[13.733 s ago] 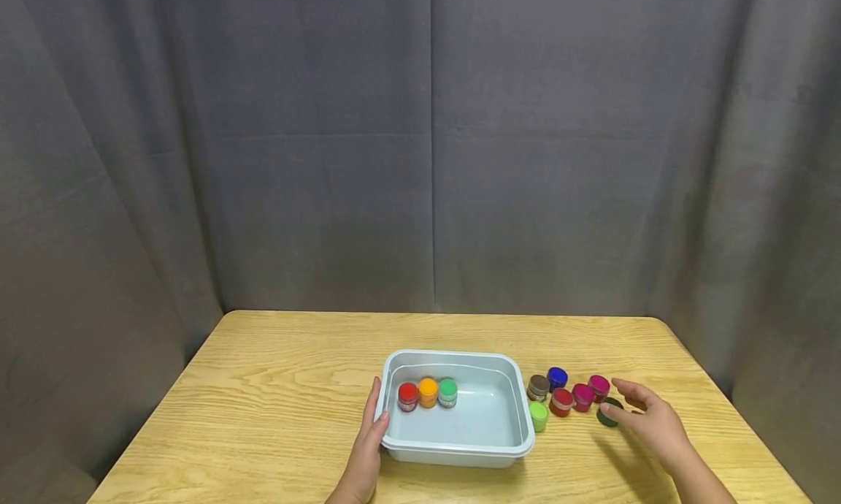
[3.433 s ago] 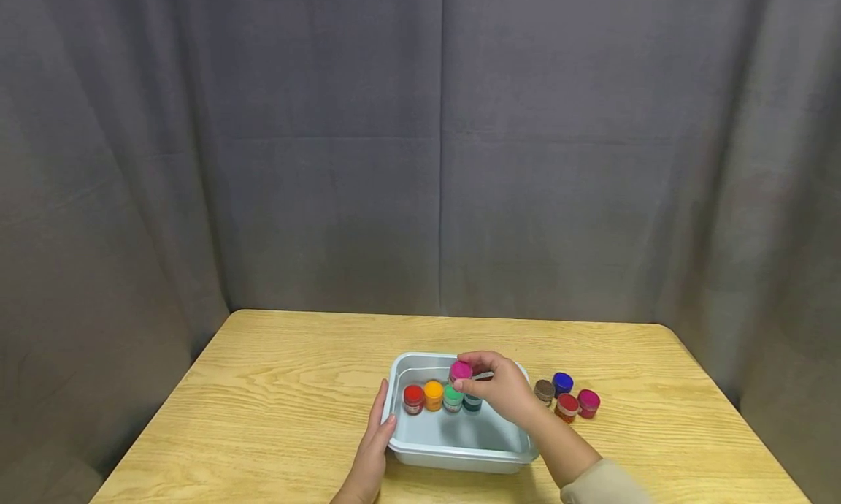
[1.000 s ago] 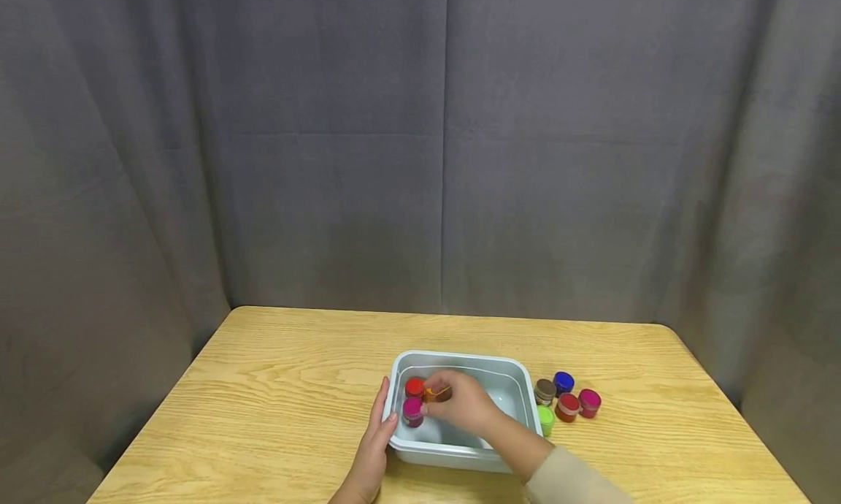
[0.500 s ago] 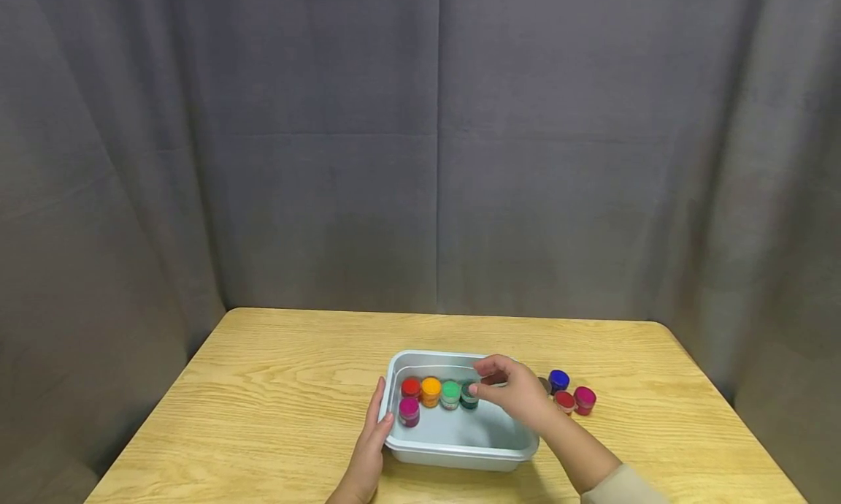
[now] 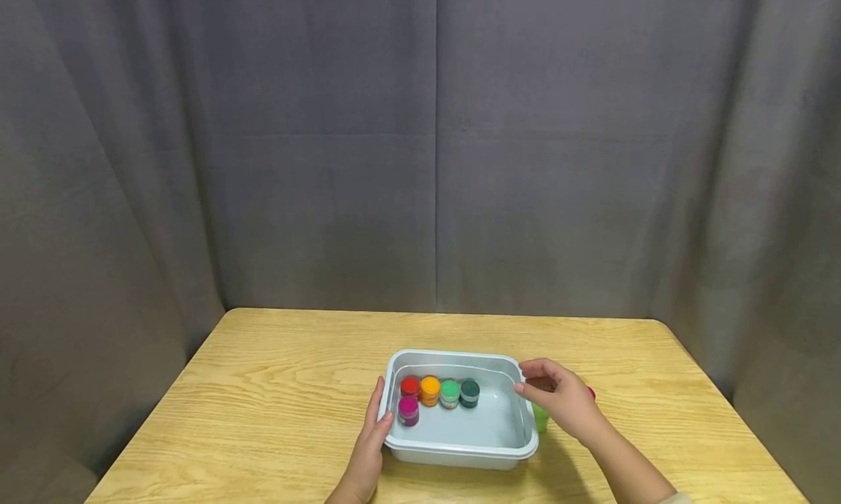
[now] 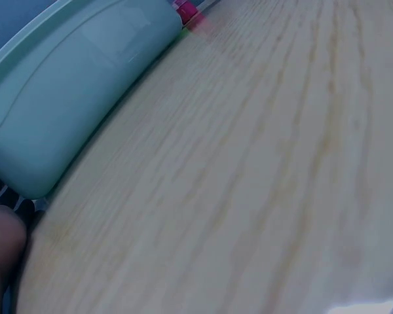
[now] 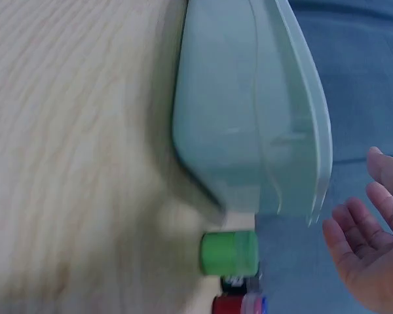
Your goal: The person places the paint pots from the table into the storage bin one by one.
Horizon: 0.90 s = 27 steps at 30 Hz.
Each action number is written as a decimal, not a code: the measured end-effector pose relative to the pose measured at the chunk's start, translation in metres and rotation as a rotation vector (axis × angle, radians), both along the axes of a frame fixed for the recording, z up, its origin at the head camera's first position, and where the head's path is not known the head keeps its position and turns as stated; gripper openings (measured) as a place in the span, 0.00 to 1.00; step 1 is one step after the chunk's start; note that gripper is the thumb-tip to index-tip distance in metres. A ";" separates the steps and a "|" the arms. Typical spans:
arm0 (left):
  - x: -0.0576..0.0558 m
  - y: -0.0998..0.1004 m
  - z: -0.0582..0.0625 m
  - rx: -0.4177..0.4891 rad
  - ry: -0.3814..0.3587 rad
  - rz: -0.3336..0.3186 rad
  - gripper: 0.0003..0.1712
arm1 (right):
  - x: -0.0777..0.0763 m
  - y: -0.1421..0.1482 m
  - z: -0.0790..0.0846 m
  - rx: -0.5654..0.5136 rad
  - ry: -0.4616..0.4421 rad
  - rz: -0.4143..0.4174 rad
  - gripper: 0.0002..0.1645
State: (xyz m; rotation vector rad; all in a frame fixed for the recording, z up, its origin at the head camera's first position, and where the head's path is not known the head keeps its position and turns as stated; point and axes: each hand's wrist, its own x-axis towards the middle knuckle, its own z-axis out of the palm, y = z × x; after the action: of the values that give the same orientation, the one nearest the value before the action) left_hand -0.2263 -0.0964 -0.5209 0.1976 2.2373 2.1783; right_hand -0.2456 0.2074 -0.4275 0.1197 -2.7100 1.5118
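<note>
A pale blue plastic tub (image 5: 460,453) stands on the table. My left hand (image 5: 368,449) holds its left side, thumb at the rim and fingers along the outer wall. Inside, red (image 5: 410,387), orange (image 5: 430,391), light green (image 5: 450,394) and dark green (image 5: 469,394) paint jars form a row; a magenta jar (image 5: 409,411) stands in front of the red one. Over the tub's right rim hovers my right hand (image 5: 568,405), fingers loosely bent, holding nothing. It hides most of the jars outside the tub; a lime green jar (image 5: 541,418) shows beneath it.
In the right wrist view a red jar (image 7: 228,305) and a dark jar (image 7: 234,284) stand beyond the lime green one. The wooden table (image 5: 296,387) meets grey curtains (image 5: 328,197) behind and at both sides.
The magenta jar has been set down in front of the red one, and the dark green jar ends the row. My right hand has withdrawn rightward to the rim; the left stays put.
</note>
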 end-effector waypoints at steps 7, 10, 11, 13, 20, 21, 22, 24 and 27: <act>0.001 0.000 0.002 -0.021 0.012 0.014 0.35 | 0.008 0.018 -0.017 0.042 -0.004 -0.036 0.25; 0.001 0.000 0.002 -0.024 0.015 0.014 0.35 | 0.010 0.023 -0.026 0.046 -0.010 -0.053 0.25; 0.000 0.000 0.001 -0.024 0.017 0.012 0.35 | 0.010 0.024 -0.029 0.050 -0.014 -0.062 0.25; 0.000 0.000 0.001 -0.020 0.016 0.011 0.35 | 0.010 0.026 -0.035 0.061 -0.022 -0.079 0.25; 0.001 0.000 0.000 -0.018 0.019 0.013 0.35 | 0.011 0.033 -0.054 0.082 -0.030 -0.103 0.28; 0.001 0.000 0.000 -0.019 0.023 0.014 0.35 | 0.011 0.034 -0.056 0.083 -0.029 -0.101 0.28; 0.001 0.000 0.000 -0.020 0.026 0.014 0.35 | 0.010 0.034 -0.059 0.082 -0.029 -0.098 0.29; 0.002 0.000 0.000 -0.020 0.032 0.013 0.35 | 0.010 0.035 -0.063 0.078 -0.039 -0.097 0.30; 0.002 0.000 0.000 -0.017 0.026 0.014 0.35 | 0.009 0.035 -0.069 0.073 -0.042 -0.093 0.32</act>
State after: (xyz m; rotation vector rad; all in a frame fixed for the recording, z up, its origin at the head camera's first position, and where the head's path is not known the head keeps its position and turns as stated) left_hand -0.2243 -0.0964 -0.5206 0.2114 2.2770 2.1746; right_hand -0.2366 0.2428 -0.4965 -0.0361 -2.7610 1.4075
